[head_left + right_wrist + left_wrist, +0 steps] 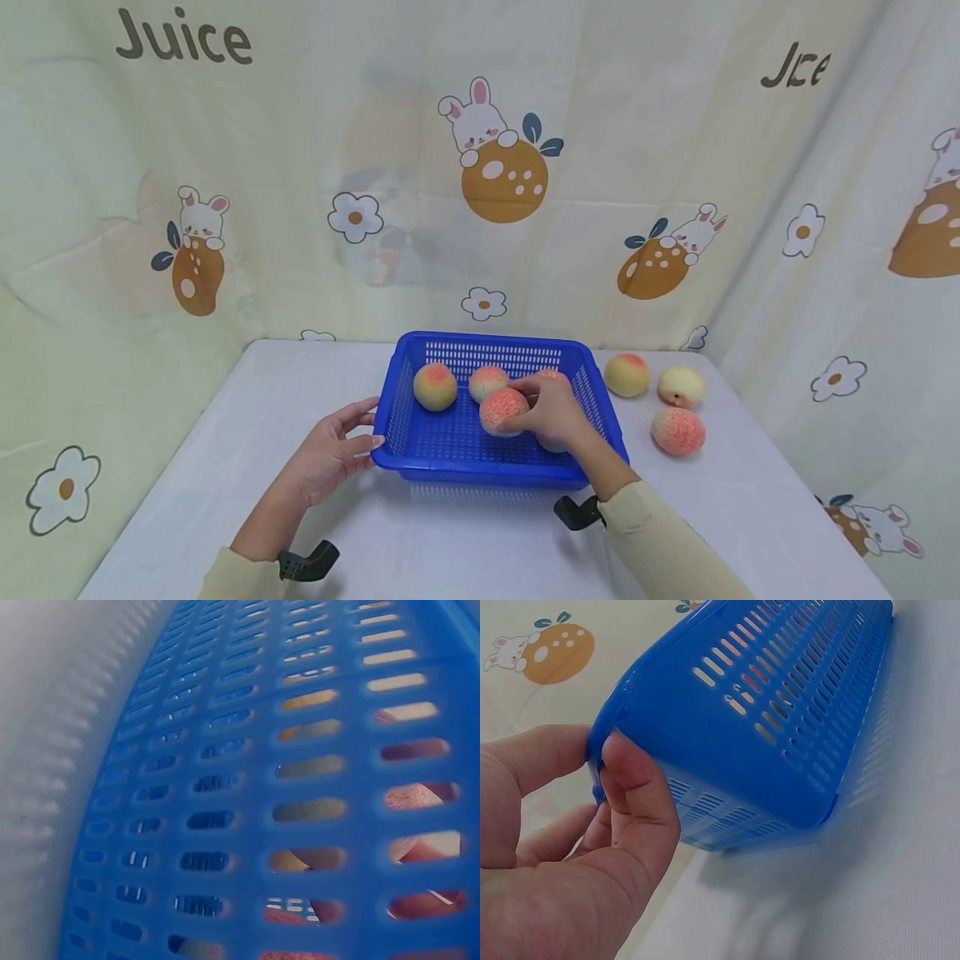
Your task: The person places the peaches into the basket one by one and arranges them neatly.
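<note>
Right hand (553, 410) pinches a pink peach (501, 410) in the basket (483, 468), with other peaches (487, 381) close beside that hand. Left hand (336, 452) grips the basket's edge (386, 392).

Perhaps a booth: printed curtains (315, 125), table (450, 550)

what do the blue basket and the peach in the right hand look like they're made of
Blue basket: most likely moulded plastic, smooth with a slight sheen; the even colour and regular slots suggest it.

Peach in the right hand: matte, pale with pink speckles; perhaps foam or another imitation material, but the look alone doesn't rule out real fruit.
</note>
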Available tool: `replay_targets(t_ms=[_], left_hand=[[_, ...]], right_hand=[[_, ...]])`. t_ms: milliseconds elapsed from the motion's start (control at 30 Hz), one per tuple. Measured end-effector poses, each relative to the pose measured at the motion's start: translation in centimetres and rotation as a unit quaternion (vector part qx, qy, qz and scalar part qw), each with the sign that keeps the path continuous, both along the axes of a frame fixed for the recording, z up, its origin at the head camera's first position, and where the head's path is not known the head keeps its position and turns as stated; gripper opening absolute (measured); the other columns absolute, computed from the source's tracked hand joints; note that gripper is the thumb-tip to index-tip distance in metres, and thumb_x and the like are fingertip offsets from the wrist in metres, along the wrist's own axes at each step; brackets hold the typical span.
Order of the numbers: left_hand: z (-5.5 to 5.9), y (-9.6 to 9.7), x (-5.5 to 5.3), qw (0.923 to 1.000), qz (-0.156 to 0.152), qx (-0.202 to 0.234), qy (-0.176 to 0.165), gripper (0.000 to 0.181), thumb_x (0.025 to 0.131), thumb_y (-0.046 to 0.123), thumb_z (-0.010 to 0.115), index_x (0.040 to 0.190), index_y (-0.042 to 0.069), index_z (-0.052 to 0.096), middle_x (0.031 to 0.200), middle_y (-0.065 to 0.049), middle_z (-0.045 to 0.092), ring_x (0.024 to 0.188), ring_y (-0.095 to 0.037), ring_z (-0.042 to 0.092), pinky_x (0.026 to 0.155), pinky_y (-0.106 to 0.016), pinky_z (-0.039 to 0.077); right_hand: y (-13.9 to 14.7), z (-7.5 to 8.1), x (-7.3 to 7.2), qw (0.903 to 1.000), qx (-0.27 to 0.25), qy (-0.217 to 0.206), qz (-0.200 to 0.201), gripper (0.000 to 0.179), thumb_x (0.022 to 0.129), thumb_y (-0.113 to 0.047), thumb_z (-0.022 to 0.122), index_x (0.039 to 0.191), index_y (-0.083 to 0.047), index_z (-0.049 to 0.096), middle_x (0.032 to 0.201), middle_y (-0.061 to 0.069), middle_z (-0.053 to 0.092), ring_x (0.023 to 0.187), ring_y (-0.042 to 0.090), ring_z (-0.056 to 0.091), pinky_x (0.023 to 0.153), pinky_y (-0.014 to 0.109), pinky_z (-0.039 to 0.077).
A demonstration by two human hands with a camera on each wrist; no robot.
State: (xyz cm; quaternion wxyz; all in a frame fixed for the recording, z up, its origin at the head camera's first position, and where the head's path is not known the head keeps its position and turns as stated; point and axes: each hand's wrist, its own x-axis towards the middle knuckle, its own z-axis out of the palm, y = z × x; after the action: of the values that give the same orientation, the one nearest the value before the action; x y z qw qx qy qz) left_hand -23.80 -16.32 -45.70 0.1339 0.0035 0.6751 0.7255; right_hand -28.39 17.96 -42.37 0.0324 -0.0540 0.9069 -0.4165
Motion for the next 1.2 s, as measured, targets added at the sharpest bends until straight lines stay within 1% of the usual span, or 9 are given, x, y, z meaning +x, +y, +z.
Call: replay_targets(t_ms=[167, 467, 633, 833, 1000, 1200], left_hand=[[0.0, 0.0, 0.0, 1.0, -0.002, 0.005, -0.001, 0.069, 0.094, 0.005, 0.072, 0.156, 0.014, 0.042, 0.136, -0.016, 0.048, 0.097, -0.021, 0.068, 0.08, -0.03, 0.06], [0.0, 0.0, 0.0, 1.0, -0.003, 0.006, -0.002, 0.069, 0.094, 0.004, 0.071, 0.156, 0.013, 0.042, 0.137, -0.016, 0.047, 0.096, -0.021, 0.068, 0.079, -0.029, 0.06], [0.0, 0.0, 0.0, 1.0, -0.003, 0.004, -0.001, 0.069, 0.094, 0.003, 0.071, 0.156, 0.012, 0.042, 0.139, -0.017, 0.047, 0.097, -0.022, 0.068, 0.079, -0.03, 0.06], [0.0, 0.0, 0.0, 1.0, -0.004, 0.001, 0.003, 0.068, 0.094, 0.004, 0.071, 0.156, 0.013, 0.042, 0.139, -0.017, 0.047, 0.097, -0.021, 0.068, 0.079, -0.03, 0.06], [0.0, -0.1, 0.0, 1.0, -0.006, 0.004, 0.003, 0.069, 0.094, 0.005, 0.072, 0.156, 0.013, 0.041, 0.138, -0.016, 0.047, 0.096, -0.021, 0.068, 0.079, -0.029, 0.06], [0.0, -0.1, 0.0, 0.9999, -0.008, 0.003, 0.005, 0.069, 0.095, 0.005, 0.071, 0.156, 0.012, 0.041, 0.138, -0.016, 0.046, 0.097, -0.022, 0.068, 0.079, -0.029, 0.06]], right_hand=[[-0.5, 0.1, -0.1, 0.9999, 0.009, -0.01, 0.001, 0.066, 0.07, -0.028, 0.096, 0.129, -0.015, 0.069, 0.119, 0.003, 0.071, 0.105, 0.021, 0.063, 0.092, 0.04, 0.059], [-1.1, -0.2, -0.7, 0.9992, 0.033, -0.018, -0.016, 0.062, 0.068, -0.025, 0.097, 0.123, -0.016, 0.07, 0.121, 0.004, 0.071, 0.111, 0.023, 0.061, 0.099, 0.045, 0.055], [-1.3, -0.3, -0.9, 0.9984, 0.044, -0.027, -0.022, 0.06, 0.067, -0.024, 0.098, 0.121, -0.017, 0.07, 0.119, 0.003, 0.07, 0.11, 0.024, 0.059, 0.099, 0.047, 0.054], [-1.5, -0.2, -1.1, 0.9972, 0.05, -0.046, -0.033, 0.06, 0.068, -0.022, 0.097, 0.121, -0.018, 0.069, 0.119, 0.003, 0.069, 0.112, 0.025, 0.058, 0.1, 0.047, 0.054], [-1.7, -0.3, -1.2, 0.9975, 0.046, -0.046, -0.028, 0.06, 0.068, -0.019, 0.097, 0.121, -0.016, 0.069, 0.12, 0.005, 0.069, 0.112, 0.025, 0.059, 0.102, 0.049, 0.052], [-1.9, -0.6, -1.2, 0.9977, 0.04, -0.051, -0.022, 0.06, 0.068, -0.019, 0.097, 0.12, -0.014, 0.068, 0.119, 0.004, 0.068, 0.105, 0.023, 0.061, 0.096, 0.044, 0.057]])
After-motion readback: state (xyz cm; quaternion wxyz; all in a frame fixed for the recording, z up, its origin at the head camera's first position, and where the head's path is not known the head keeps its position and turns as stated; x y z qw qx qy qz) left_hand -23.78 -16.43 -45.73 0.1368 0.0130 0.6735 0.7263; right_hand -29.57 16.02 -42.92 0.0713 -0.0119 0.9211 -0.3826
